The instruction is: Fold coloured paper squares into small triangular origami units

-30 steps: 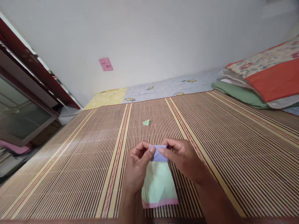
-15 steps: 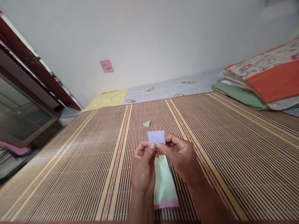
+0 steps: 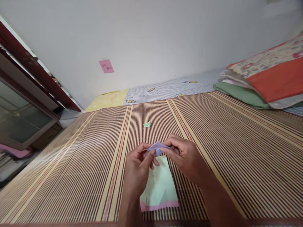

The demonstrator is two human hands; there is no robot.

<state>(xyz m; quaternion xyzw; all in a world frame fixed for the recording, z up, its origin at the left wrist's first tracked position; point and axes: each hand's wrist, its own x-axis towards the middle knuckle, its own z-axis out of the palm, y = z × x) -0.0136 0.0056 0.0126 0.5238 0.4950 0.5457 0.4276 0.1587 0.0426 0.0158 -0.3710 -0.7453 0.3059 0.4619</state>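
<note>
A small purple paper [image 3: 158, 145] is held up between both hands, its top showing as a low triangle with a piece hanging below. My left hand [image 3: 139, 165] pinches its left corner between thumb and fingers. The right corner is pinched by my right hand [image 3: 186, 156]. Beneath the hands, a light green paper with a pink lower edge [image 3: 162, 186] lies on the striped mat [image 3: 82, 170]. Farther off on the mat sits a small folded green paper [image 3: 147, 124].
A pink note [image 3: 106, 66] is on the white wall. Folded bedding [image 3: 272, 78] is stacked at the right. Patterned cloth [image 3: 165, 90] runs along the wall, beside yellow cloth [image 3: 110, 99]. A framed glass panel [image 3: 21, 113] stands at the left.
The purple paper went from a flat rectangle with a diagonal crease to a triangular shape. My hands have moved apart to its two corners, and more of the green paper shows below.
</note>
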